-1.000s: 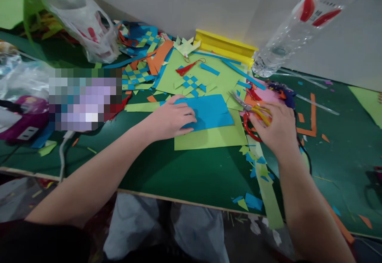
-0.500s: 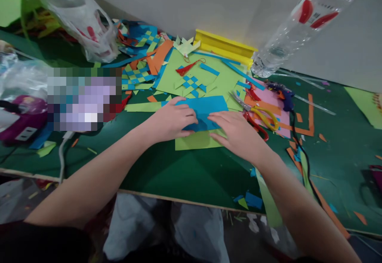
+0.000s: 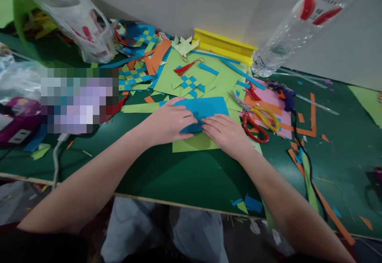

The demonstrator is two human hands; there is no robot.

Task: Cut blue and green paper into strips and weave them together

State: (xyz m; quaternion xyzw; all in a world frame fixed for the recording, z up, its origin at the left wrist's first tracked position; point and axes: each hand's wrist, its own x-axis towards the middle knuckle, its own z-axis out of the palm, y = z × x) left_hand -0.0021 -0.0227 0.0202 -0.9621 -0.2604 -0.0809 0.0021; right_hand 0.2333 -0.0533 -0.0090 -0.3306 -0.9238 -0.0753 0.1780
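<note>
A blue sheet of paper [image 3: 209,106] lies flat on the green table, with a light green sheet [image 3: 186,145] showing below its near edge. My left hand [image 3: 168,121] rests on the blue paper's left part, fingers stretched out to the right. On its lower right part lies my right hand [image 3: 227,133], palm down with fingers extended toward the left hand. The fingertips of the two hands are a short way apart. Scissors [image 3: 259,123] with red and yellow handles lie just right of my right hand. A small woven blue-and-green paper piece [image 3: 190,84] sits beyond the blue sheet.
Behind are a red tassel [image 3: 186,69], a yellow plastic channel [image 3: 223,44] and a leaning clear bottle [image 3: 286,42]. A white plastic bag [image 3: 76,20] stands back left, a purple power socket [image 3: 20,121] at left. Orange strips [image 3: 312,113] and a black cable [image 3: 304,147] lie right.
My right hand has slid slightly left and down along the blue paper, uncovering more of the scissors' red handle. My left hand stays in place on the paper.
</note>
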